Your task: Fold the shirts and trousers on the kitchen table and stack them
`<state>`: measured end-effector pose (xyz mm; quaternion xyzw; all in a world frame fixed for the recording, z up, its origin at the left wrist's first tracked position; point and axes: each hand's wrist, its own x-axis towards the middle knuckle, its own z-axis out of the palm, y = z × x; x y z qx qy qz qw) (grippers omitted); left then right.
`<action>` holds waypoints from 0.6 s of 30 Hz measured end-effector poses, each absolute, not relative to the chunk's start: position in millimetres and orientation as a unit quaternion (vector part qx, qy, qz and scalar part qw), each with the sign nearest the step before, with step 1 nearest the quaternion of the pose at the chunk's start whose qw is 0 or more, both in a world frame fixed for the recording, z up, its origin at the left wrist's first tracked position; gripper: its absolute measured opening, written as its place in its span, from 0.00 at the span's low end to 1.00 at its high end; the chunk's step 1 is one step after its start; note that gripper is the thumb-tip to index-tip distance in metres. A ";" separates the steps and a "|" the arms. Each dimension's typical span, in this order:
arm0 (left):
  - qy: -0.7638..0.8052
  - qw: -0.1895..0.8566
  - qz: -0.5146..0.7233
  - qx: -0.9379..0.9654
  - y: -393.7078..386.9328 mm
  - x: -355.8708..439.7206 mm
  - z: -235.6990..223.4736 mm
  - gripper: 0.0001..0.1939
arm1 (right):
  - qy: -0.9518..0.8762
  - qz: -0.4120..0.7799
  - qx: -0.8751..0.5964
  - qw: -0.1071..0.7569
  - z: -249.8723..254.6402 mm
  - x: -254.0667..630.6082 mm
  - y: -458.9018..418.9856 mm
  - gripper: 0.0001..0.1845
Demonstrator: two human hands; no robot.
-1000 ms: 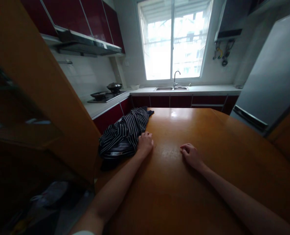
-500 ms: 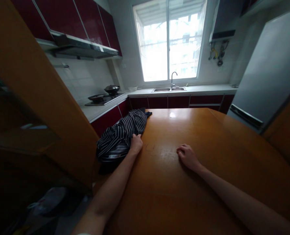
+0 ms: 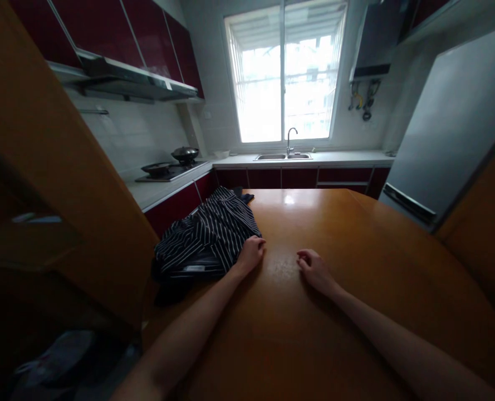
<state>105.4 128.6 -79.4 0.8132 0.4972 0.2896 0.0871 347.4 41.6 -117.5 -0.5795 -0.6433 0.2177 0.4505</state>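
Observation:
A rumpled black shirt with white stripes (image 3: 207,231) lies in a heap along the left side of the wooden table (image 3: 339,328). A pale label shows at its near end. My left hand (image 3: 252,252) is closed on the shirt's right edge, with a stretch of cloth drawn out to it over the tabletop. To the right, apart from the cloth, my right hand (image 3: 315,271) rests on the table. Its fingers are loosely curled with a gap at the thumb, and nothing shows in them.
A tall wooden cabinet (image 3: 101,239) stands close on the left, with a bag (image 3: 59,356) low beside it. Beyond the table are a stove with a lidded pan (image 3: 184,154) and a sink (image 3: 272,157). A fridge (image 3: 447,128) stands at the right.
My left hand has moved right, pulling the shirt's edge with it, so the cloth spreads wider over the table. My right hand stays almost where it was. The view has shifted slightly.

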 end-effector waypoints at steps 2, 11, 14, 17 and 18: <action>0.452 0.110 0.292 0.835 113.4 130.1 -84.4 0.13 | -0.615 0.235 -0.588 0.469 -118.9 348.5 45.7 0.18; 0.300 0.181 0.284 0.893 59.2 217.0 -96.6 0.13 | -0.603 0.244 -0.582 0.489 -114.7 366.5 96.8 0.21; 0.254 0.195 0.276 0.906 47.6 222.7 -95.9 0.13 | -0.628 0.256 -0.568 0.467 -109.0 370.2 112.1 0.20; 0.212 0.174 0.241 0.931 39.5 217.7 -90.2 0.15 | -0.672 0.197 -0.595 0.394 -105.8 369.5 118.7 0.23; 0.203 0.157 0.226 0.940 37.6 215.0 -87.6 0.14 | -0.684 0.167 -0.608 0.367 -105.2 369.0 119.7 0.22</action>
